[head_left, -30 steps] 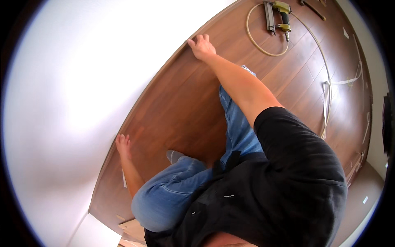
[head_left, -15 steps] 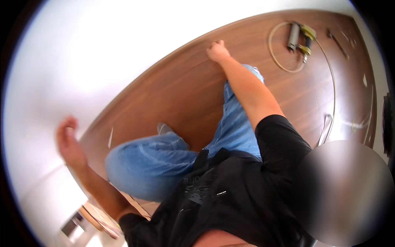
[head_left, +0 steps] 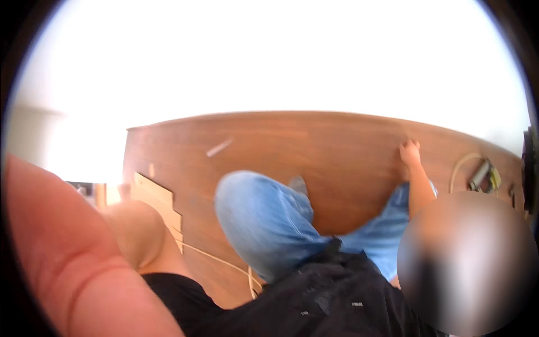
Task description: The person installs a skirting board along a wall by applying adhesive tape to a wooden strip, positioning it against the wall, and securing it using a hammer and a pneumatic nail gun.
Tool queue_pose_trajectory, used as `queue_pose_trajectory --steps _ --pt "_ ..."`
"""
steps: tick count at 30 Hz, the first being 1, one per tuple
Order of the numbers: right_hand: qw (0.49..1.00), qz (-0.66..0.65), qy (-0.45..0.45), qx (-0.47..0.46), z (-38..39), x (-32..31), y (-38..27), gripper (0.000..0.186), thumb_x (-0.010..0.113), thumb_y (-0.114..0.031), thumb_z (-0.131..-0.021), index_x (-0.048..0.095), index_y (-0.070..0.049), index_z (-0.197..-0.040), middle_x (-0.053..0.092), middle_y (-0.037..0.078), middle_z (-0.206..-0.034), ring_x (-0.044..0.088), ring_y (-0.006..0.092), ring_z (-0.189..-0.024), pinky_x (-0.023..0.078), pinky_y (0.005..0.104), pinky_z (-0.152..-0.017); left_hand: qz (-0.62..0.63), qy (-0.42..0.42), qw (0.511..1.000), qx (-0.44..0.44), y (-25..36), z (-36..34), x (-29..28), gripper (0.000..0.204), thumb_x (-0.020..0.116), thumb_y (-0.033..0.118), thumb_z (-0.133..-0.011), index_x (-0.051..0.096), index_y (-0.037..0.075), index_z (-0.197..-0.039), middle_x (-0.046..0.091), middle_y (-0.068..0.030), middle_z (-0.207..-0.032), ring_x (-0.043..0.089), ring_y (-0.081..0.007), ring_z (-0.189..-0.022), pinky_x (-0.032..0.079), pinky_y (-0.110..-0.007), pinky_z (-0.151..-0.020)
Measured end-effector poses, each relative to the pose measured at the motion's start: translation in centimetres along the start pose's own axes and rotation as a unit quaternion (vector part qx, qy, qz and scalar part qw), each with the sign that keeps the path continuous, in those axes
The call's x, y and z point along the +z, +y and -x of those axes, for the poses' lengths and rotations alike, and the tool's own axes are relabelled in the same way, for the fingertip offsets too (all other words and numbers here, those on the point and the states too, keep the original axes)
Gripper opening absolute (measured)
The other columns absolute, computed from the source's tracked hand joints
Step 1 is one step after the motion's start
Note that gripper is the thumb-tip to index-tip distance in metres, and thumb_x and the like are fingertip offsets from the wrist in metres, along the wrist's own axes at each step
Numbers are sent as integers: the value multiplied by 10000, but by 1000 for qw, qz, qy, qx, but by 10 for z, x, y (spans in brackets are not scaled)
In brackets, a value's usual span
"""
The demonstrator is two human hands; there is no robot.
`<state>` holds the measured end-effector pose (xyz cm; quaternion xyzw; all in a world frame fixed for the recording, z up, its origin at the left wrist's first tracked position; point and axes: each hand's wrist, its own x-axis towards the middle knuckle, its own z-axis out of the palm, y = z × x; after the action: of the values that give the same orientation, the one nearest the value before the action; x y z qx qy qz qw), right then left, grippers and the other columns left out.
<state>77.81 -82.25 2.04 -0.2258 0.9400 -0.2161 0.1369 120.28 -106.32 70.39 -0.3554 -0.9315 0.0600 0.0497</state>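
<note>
My right hand (head_left: 411,150) is low at the brown wood-look floor (head_left: 348,163), near its edge along the white wall (head_left: 292,62). Its fingers are curled, and whatever they may hold is hidden. Very close to the camera, my left hand (head_left: 84,258) fills the lower left as a large blurred finger shape; the rest of its fingers cannot be made out. Between my arms, my bent knees in blue jeans (head_left: 258,219) rest over the floor.
A grey and yellow-green air tool (head_left: 494,178) with a pale hose (head_left: 461,163) lies right of my right hand. Pale stepped boards (head_left: 154,196) lie at the left. A thin white strip (head_left: 219,147) is on the floor near the wall. A blurred disc covers the lower right.
My left hand has come from beside the wall up close to the camera. The view has turned, so the wall edge runs nearly level. My right hand stays by the floor's edge.
</note>
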Motion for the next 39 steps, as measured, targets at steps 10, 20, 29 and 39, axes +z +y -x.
queue_pose_trajectory --steps 10,20,29,39 --pt "994 -7 -32 108 83 43 -27 402 616 -227 -964 630 23 -1279 330 326 -1560 583 477 -1269 499 497 -1095 -8 33 999 38 29 29 -6 386 481 -29 -967 595 -70 -1334 649 -249 -1321 636 -377 -1220 492 -473 -1073" --pt "997 -66 -38 4 82 54 -111 366 567 -252 -1026 669 -85 -1335 578 211 -1436 392 498 -1427 336 537 -1225 -34 -1 999 13 -40 48 17 389 509 -54 -940 601 -60 -1318 668 -241 -1272 659 -368 -1159 517 -459 -1025" --pt "949 -192 249 -24 143 -159 -120 286 666 -217 -967 650 -59 -1205 547 239 -1390 599 450 -1195 535 486 -976 -50 26 998 38 -77 -39 -3 395 534 -76 -916 607 -52 -1303 686 -233 -1227 680 -359 -1104 539 -446 -982" --pt "844 122 311 419 485 -106 180 581 625 -337 -1016 493 -30 -1491 394 256 -1609 392 448 -1461 324 532 -1206 127 39 955 -265 -61 -106 87 322 645 -59 -913 680 0 -1228 743 -151 -1080 706 -281 -1004 545 -383 -903"
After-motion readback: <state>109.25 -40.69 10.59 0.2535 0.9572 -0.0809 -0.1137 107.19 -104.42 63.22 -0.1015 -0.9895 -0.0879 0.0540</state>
